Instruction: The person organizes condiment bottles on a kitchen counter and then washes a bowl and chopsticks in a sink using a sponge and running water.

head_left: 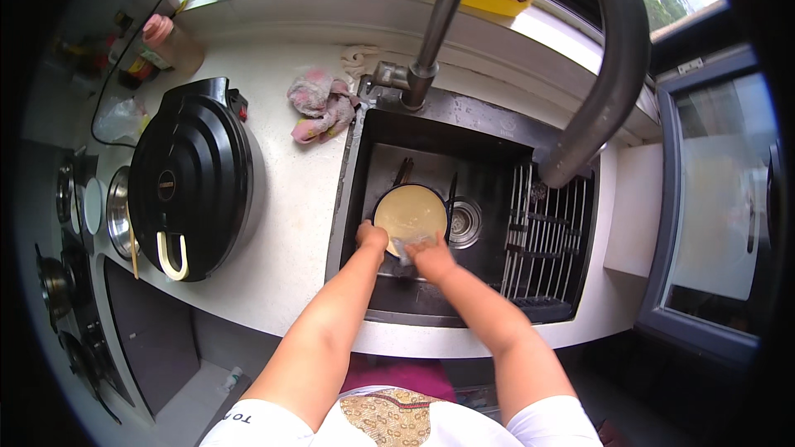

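Down in the dark sink (351, 174), a round vessel (410, 209) with a cream inside and a dark rim, a bowl or shallow pan, lies with its opening up. My left hand (372, 237) is closed on its near-left rim. At the near-right rim, my right hand (431, 258) presses a whitish, partly see-through cloth or scrubber (403, 250) against the vessel; its fingers partly hide the cloth. Dark slim pieces (403, 172) stick out behind the vessel; I cannot tell whether they belong to it. The drain strainer (464, 222) is just right of it.
A metal rack (542, 240) fills the sink's right side. Over the sink arches a thick grey faucet (613, 108). A crumpled pink-and-white rag (319, 106) lies left of the faucet base. Farther left stands a black round electric griddle (195, 182). An open window (716, 190) is at right.
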